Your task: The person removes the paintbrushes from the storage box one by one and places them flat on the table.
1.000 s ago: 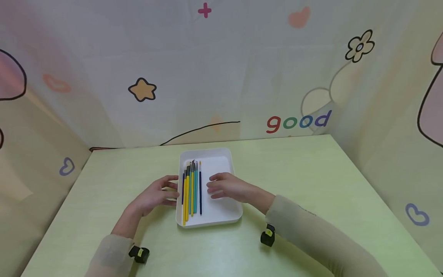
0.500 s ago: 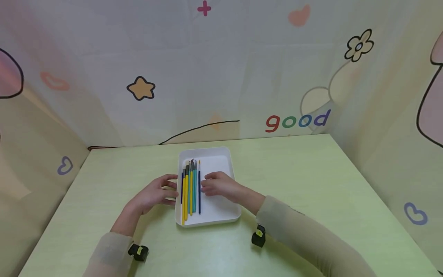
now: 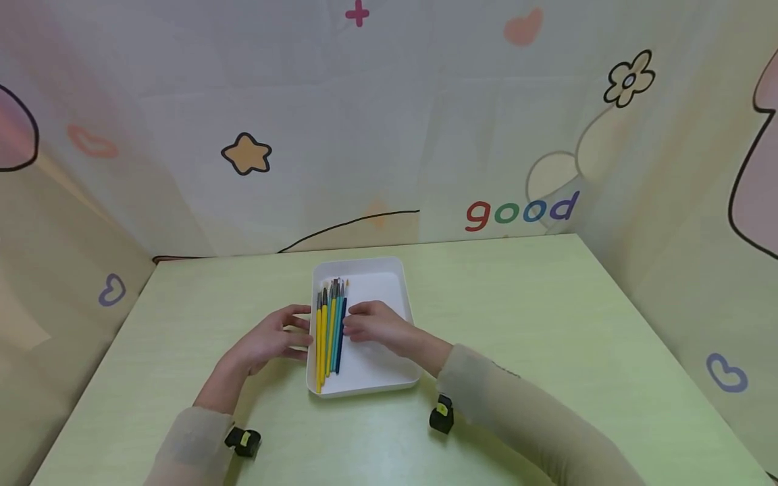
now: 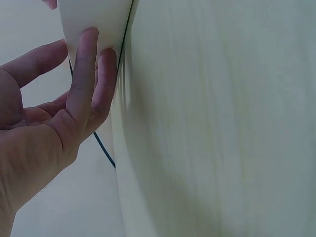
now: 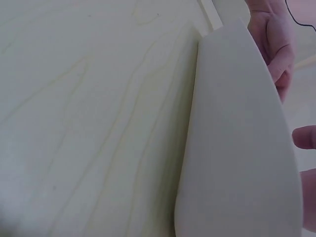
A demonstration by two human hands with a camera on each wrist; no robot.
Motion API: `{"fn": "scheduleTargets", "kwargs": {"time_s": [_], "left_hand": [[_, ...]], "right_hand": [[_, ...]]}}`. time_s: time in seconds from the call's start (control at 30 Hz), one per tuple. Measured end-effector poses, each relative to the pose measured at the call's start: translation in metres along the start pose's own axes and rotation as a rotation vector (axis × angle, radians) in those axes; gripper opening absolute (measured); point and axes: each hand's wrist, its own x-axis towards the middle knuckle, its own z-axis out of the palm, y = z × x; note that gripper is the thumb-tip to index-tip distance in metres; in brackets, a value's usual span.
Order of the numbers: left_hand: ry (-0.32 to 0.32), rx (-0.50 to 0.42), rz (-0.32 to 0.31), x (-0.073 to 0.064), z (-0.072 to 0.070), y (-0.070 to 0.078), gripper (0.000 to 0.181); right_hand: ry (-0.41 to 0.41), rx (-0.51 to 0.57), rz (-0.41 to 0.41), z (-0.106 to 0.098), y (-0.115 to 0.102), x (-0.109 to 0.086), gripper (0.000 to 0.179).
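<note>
Several paintbrushes (image 3: pixel 331 331) with yellow, teal and dark blue handles lie side by side, bristles away from me, along the left side of a white tray (image 3: pixel 379 371). My right hand (image 3: pixel 383 327) reaches over the tray's right wall, its fingertips against the dark blue brush (image 3: pixel 340 341) at the row's right edge. At the tray's left wall is my left hand (image 3: pixel 273 341), fingers spread. The left wrist view shows its fingertips (image 4: pixel 88 39) touching the tray's outer wall (image 4: pixel 106 17). In the right wrist view the tray wall (image 5: pixel 237 138) hides most of the right hand.
The tray stands on a pale green table (image 3: pixel 516 324), toward its far side. A printed cloth (image 3: pixel 389 135) hangs behind and at both sides. A small black wrist camera (image 3: pixel 442 414) sits under the right sleeve, another black camera (image 3: pixel 244 441) under the left.
My right hand has moved left inside the tray. The dark blue brush has shifted left against the others, and the row is packed tighter. The left hand stays at the tray's wall.
</note>
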Motion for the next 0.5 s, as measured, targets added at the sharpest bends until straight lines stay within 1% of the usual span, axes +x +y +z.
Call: {"fn": "scheduleTargets", "kwargs": {"time_s": [0.23,0.37,0.5], "left_hand": [[-0.010,0.011,-0.005,-0.002,0.001,0.003,0.071],[-0.007,0.008,-0.003,-0.002,0.001,0.003,0.070],[-0.001,0.012,-0.004,-0.002,0.000,0.003,0.070]], "right_hand": [[0.000,-0.005,0.000,0.009,0.000,0.007,0.055],[0.000,0.016,-0.003,0.014,0.000,0.011,0.053],[0.009,0.014,-0.001,0.017,-0.003,0.012,0.052]]}}
